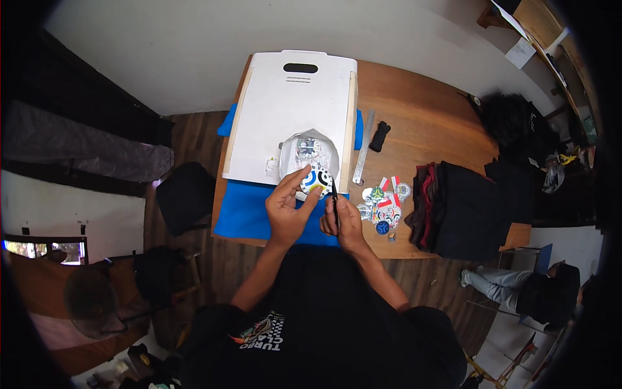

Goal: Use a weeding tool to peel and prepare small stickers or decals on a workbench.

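My left hand (288,209) pinched the round printed piece (313,181) between thumb and fingertips, off to one side, I'd say to leave its right edge free for the black scissors (335,206). My right hand (348,224) was curled around their handles; how wide the blades stood, I couldn't tell. The piece was over the near side of the white container (331,148), perhaps to catch bits. Loose printed pieces (391,211) lay rightward, probably for easy reach, beside folded clothes (468,214).

Workshop, seemingly — wooden worktable (414,104), metal ruler (364,149), folded dark cloth (472,214).
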The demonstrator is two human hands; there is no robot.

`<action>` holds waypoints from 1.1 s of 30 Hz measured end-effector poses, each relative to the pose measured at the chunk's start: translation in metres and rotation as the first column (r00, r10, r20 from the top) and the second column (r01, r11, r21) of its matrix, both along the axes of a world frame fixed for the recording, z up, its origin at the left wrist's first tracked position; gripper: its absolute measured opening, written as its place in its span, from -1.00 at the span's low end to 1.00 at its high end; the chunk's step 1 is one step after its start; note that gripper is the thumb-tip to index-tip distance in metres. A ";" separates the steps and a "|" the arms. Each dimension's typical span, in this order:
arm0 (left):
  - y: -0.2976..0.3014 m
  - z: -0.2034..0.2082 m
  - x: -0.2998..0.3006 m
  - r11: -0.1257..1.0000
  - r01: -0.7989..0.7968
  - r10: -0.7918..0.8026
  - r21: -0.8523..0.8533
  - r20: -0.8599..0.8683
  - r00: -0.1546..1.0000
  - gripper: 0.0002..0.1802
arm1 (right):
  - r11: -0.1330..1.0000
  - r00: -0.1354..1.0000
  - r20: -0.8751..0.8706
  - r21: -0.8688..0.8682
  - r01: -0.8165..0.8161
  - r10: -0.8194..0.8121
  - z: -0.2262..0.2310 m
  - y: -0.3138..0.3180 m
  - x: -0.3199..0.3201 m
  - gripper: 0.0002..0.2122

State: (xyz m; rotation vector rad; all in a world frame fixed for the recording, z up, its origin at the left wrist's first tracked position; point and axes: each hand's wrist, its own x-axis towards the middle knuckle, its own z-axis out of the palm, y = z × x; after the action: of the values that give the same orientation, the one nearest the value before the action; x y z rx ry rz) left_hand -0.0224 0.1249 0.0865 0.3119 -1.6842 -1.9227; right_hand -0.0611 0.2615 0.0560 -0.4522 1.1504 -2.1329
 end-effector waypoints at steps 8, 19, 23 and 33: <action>-0.001 0.001 0.000 1.000 -0.026 0.026 -0.011 -0.021 0.999 -0.49 | 1.000 0.997 0.078 -0.015 -0.004 0.005 -0.002 0.003 0.003 -0.64; 0.000 0.003 0.000 1.000 -0.026 0.026 -0.006 -0.016 1.000 -0.48 | 1.000 1.000 0.026 0.023 -0.013 0.013 -0.008 0.003 0.004 -0.62; 0.000 0.001 0.000 1.000 -0.027 0.027 -0.013 -0.021 0.999 -0.48 | 1.000 1.000 0.018 0.029 -0.006 0.005 -0.006 0.003 0.004 -0.62; 0.001 0.001 -0.001 1.000 -0.022 0.022 -0.001 -0.011 1.000 -0.48 | 1.000 1.000 0.007 0.021 0.001 -0.001 -0.005 0.002 0.003 -0.63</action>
State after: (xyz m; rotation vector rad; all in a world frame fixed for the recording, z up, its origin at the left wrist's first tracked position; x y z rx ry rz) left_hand -0.0230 0.1255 0.0877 0.3176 -1.6688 -1.9041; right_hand -0.0584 0.2632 0.0511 -0.4341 1.1678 -2.1199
